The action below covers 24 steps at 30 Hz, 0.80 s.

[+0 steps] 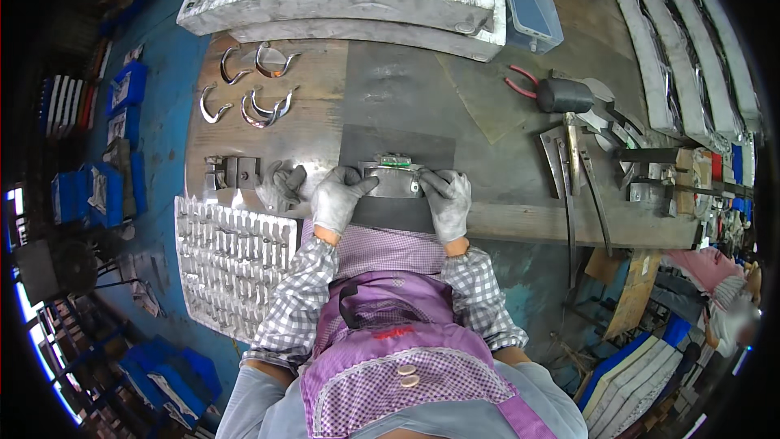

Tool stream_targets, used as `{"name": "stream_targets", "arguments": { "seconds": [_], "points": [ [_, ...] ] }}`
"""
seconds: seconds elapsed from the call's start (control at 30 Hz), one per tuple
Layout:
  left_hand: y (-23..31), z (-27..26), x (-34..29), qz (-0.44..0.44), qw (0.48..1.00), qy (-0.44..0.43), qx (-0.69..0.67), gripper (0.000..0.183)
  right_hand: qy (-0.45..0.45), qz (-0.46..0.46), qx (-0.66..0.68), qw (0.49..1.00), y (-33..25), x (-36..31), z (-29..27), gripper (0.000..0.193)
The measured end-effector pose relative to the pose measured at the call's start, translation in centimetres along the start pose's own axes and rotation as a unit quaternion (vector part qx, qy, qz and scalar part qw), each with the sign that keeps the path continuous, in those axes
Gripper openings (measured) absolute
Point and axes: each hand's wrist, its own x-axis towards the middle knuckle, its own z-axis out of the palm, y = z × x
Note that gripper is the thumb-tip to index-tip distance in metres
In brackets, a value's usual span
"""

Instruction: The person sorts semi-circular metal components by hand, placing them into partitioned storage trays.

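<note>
Both hands wear pale work gloves with grey fingertips. My left hand (335,202) pinches the left end of a shiny, slightly curved metal plate (393,184), while my right hand (448,202) grips its right end. Along the plate's far edge sits a small piece with a bright green strip (396,160); I cannot tell whether it is attached. Beneath lies a dark mat (398,142) on the workbench. A crumpled grey glove (282,185) rests just left of my left hand, beside a small metal block fixture (242,172).
Curved chrome pieces (266,112) lie at the left. Foam trays of metal parts stand at the back (349,8) and lower left (236,264). A clear plastic box (532,12), a black mallet (566,96), red-handled pliers (522,81) and metal strips (591,199) occupy the right. Another person (719,293) is far right.
</note>
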Motion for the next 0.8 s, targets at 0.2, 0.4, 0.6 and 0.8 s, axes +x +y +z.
{"name": "stream_targets", "arguments": {
  "seconds": [0.2, 0.4, 0.6, 0.8],
  "points": [
    [0.8, -0.1, -0.1, -0.001, 1.000, 0.007, 0.025, 0.043, 0.026, 0.031, 0.048, 0.998, 0.0, -0.3, 0.3, 0.019],
    [1.0, -0.2, -0.1, 0.025, 0.999, 0.007, 0.021, 0.038, -0.003, -0.002, 0.019, 1.000, 0.8, -0.4, 0.2, 0.020],
    [0.7, -0.5, -0.2, 0.019, 0.998, 0.000, 0.061, 0.042, -0.034, 0.088, 0.107, 0.990, -0.7, 0.5, -0.3, 0.033],
    [0.7, -0.7, 0.3, 0.009, 0.998, -0.016, 0.059, 0.043, -0.077, 0.070, 0.038, 0.994, -0.9, 0.5, -0.4, 0.041]
  ]
}}
